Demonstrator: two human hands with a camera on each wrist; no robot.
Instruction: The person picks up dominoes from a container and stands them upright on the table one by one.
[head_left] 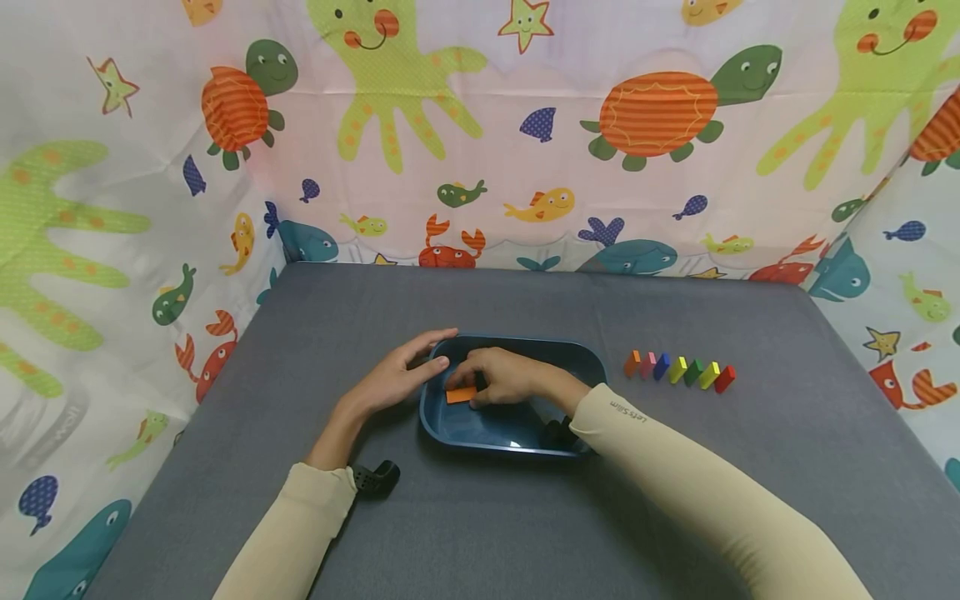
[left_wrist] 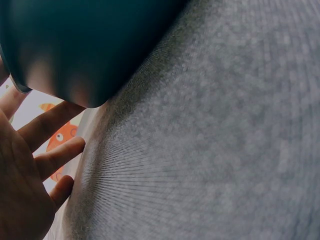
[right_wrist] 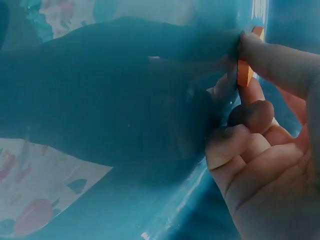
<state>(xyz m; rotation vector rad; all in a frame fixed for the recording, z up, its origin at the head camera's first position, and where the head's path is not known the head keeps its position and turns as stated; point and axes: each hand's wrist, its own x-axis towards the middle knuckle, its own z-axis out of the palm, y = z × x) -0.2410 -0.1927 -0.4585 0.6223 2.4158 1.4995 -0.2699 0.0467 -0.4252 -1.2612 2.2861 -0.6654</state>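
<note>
My right hand (head_left: pixel 504 377) reaches into a dark blue plastic basin (head_left: pixel 480 443) and pinches an orange domino block (head_left: pixel 461 396) close to the basin's left end. In the right wrist view the thumb and a finger are on the orange domino block (right_wrist: pixel 244 74), and the other fingers curl below it. My left hand (head_left: pixel 393 375) rests at the basin's left rim with its fingers spread. From the left wrist view, the left hand (left_wrist: pixel 20 175) has extended fingers beside the basin's outer wall (left_wrist: pixel 75 45).
To the basin's right, several domino blocks (head_left: pixel 677 370) stand upright in a row, in orange, pink, blue, yellow, green and red. Grey cloth (head_left: pixel 465 533) covers the table. Behind it and at its sides hangs a sea-animal print curtain (head_left: pixel 525 225).
</note>
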